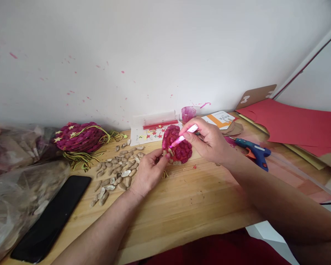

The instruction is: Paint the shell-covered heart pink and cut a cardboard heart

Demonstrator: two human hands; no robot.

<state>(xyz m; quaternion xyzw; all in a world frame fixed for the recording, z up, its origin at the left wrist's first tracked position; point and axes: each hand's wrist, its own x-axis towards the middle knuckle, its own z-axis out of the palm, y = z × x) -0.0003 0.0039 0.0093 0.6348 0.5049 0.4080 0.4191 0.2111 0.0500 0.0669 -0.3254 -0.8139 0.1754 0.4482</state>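
Observation:
My right hand (205,140) grips a white and pink brush or marker (188,133), its pink tip down on a round magenta piece (182,150) covered with peanut shells. My left hand (151,169) is closed on the left lower edge of that piece, where a few shells are still tan. Loose peanut shells (118,166) lie spread to the left of my left hand. Behind the piece is a white sheet (140,139) with small red and yellow stars.
At the left are a finished-looking magenta bundle (79,138) with cords, plastic bags (13,206) and a black phone (52,217). A pink-stained cup (188,113) stands by the wall. On the right are a blue glue gun (257,152) and red sheets (300,123).

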